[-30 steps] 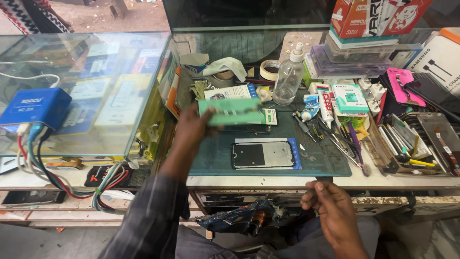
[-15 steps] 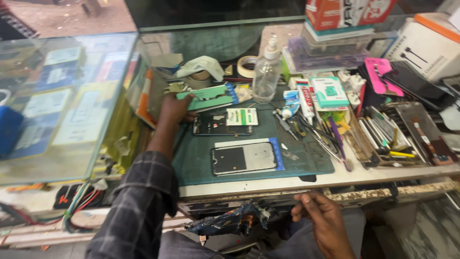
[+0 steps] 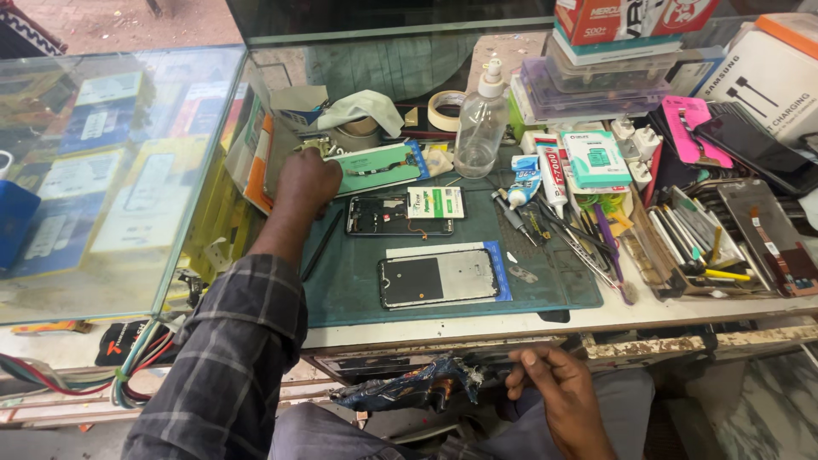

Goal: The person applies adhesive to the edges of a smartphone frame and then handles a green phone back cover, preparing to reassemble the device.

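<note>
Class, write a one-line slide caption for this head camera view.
At a cluttered repair bench, the left hand rests on a green phone cover; the right hand reaches below the bench edge.

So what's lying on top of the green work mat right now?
On the green work mat: an opened phone body and a phone frame on a white sheet. The left hand covers the mat's far left corner; what lies beneath is hidden.

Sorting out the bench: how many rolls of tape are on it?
2. A cream roll of masking tape lies flat left of the clear plastic pump bottle; a brownish roll sits under the pale green cloth. Clutter may hide more.
</note>
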